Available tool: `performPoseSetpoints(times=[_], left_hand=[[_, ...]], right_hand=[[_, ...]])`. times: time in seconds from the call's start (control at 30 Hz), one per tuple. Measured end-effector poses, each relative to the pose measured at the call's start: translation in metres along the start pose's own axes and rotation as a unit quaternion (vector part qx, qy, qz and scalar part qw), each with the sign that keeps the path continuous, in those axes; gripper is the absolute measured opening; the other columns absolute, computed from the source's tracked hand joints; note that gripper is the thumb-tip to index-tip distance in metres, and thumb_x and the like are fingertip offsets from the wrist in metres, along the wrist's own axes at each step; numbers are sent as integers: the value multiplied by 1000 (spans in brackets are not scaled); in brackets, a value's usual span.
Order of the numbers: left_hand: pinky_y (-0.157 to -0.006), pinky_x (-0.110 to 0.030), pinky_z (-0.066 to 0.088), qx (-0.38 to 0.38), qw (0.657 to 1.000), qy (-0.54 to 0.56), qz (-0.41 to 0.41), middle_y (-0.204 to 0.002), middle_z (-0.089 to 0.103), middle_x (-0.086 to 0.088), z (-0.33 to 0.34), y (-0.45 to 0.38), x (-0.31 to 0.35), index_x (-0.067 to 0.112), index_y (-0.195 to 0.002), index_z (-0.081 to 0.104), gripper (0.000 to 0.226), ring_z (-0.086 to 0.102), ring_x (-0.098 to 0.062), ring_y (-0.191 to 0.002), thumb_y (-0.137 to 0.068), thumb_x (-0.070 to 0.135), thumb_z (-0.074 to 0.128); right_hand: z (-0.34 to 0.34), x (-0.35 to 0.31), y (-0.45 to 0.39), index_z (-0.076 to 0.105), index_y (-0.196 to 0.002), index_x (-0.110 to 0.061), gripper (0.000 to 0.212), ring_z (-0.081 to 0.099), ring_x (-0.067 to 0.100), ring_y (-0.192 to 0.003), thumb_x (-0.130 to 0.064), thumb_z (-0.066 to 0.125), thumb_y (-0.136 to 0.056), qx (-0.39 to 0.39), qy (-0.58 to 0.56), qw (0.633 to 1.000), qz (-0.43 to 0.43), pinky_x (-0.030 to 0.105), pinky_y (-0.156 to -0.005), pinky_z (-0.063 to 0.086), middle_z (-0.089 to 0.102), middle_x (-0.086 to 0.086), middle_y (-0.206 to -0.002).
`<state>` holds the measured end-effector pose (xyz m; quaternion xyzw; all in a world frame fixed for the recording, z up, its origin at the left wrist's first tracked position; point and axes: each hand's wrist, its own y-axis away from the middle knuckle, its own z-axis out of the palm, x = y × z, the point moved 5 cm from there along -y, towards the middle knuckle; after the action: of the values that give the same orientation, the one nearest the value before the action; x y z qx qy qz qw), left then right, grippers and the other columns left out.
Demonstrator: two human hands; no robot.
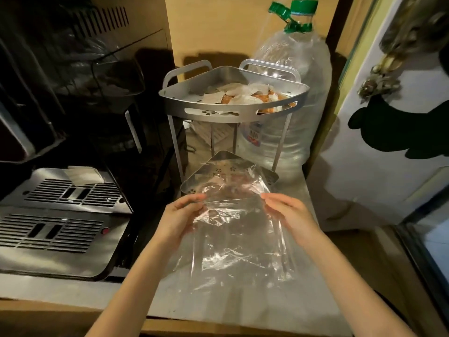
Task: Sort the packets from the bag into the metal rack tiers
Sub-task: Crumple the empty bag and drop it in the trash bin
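While both hands hold up the clear bag (pixel 233 229) by its top edge, left hand (pixel 181 215) at nine o'clock and right hand (pixel 286 212) at three o'clock, each pinching the thin plastic with thumb and fingers. Looks empty now, with no packets seen inside, though hard to be sure through the shiny folds. Most of the job seems done: white and orange packets (pixel 245 96) piled in the top tier (pixel 233 110) of the metal rack at twelve o'clock, bottom tier (pixel 226 164) just behind the bag, too hidden to tell what sits in it.
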<state>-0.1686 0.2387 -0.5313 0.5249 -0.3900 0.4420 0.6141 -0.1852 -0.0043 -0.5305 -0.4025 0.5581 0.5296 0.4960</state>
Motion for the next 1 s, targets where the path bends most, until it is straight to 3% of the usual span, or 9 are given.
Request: performPoseSetpoints(times=[0.1,0.23,0.33,0.43,0.53,0.6,0.73,0.87,1.0], left_hand=[[-54,-18,51,-68,997,-37,-14,-93,68,-2,1,1,6,20,-90,72,15,65,-10,-78,-79,11,68],[-80,-21,52,-149,961,-233,4,-109,61,0,2,3,5,31,-106,60,60,60,-11,-97,-54,18,87],[-78,-29,49,-85,921,-378,37,-90,59,-1,3,2,1,34,-104,58,63,55,-14,-80,-50,24,88],[-57,-10,41,10,880,-463,101,-78,61,9,5,8,5,22,-104,64,44,55,-3,-70,-64,20,81],[-52,-11,38,56,895,-428,112,-72,60,8,6,25,7,16,-94,69,24,54,-3,-65,-71,19,76],[-55,-12,39,81,894,-424,118,-77,60,6,5,41,9,14,-93,69,18,55,-3,-69,-76,20,73],[-92,-31,42,98,880,-455,95,-119,45,1,-8,77,1,17,-96,69,21,47,-16,-109,-77,28,70],[-106,-42,33,55,941,-327,69,-137,44,9,-25,129,-13,17,-81,72,8,41,-13,-126,-78,23,69],[-75,-19,47,46,980,-190,23,-84,70,5,-53,187,-41,8,-80,71,25,65,-7,-80,-72,31,73]], right_hand=[[-5,-3,-1,71,-102,-26,28,64,2,-94,-16,71,-76,-36,75,996,12,13,-77,45,69,-8,-105],[-7,-3,-1,58,-122,-21,62,55,9,-114,2,74,-67,-111,148,982,25,27,-96,45,60,-4,-123],[-5,-2,-3,53,-126,-21,70,58,11,-106,7,74,-66,-122,252,960,1,25,-93,47,60,-4,-118],[0,-3,-5,59,-102,-34,43,60,15,-90,-5,71,-72,-79,374,922,-66,24,-76,50,63,-3,-98],[10,-16,-1,63,-88,-32,21,47,12,-98,-13,66,-80,-50,465,870,-159,18,-70,32,56,-3,-97],[17,-25,4,67,-89,-24,10,37,16,-111,-16,65,-83,-71,497,842,-198,18,-83,25,48,1,-109],[24,-43,23,69,-86,-18,5,19,9,-133,-17,66,-81,-152,456,848,-222,33,-109,15,36,-8,-135],[41,-46,50,69,-84,-21,11,58,-9,-89,-11,70,-78,-296,320,888,-144,12,-83,42,67,-10,-96],[80,-26,69,69,-86,-20,16,62,-5,-68,-7,71,-76,-361,257,892,-86,10,-64,47,69,-12,-70]])
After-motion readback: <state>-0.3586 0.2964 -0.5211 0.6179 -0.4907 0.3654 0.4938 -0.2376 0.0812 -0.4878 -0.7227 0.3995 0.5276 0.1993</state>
